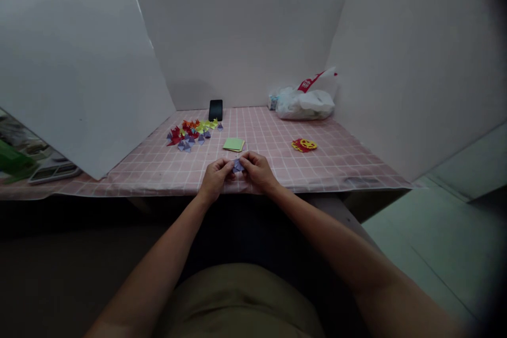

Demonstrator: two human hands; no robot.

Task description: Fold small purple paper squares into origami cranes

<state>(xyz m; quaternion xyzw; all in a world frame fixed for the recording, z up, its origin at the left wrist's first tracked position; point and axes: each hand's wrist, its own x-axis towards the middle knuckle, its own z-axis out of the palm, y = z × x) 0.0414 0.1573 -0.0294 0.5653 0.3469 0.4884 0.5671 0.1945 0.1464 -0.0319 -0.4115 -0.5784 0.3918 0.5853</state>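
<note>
Between my fingertips is a small purple piece of folded paper (pixel 238 165), held near the table's front edge. My left hand (pixel 216 175) pinches its left side, and my right hand (pixel 257 169) pinches the right side with the thumb on top. Fingers cover part of the paper, so its full shape cannot be made out. Just beyond my hands lies a stack of square paper sheets (pixel 234 144), light green on top. Farther left sits a pile of small folded paper pieces (pixel 190 134) in red, orange, yellow and purple.
A black phone (pixel 216 110) lies at the back of the pink checked tablecloth (pixel 261 127). Yellow and red cut-out shapes (pixel 304 145) are to the right. A white plastic bag (pixel 304 103) stands back right. White panels (pixel 253 31) enclose the back and sides.
</note>
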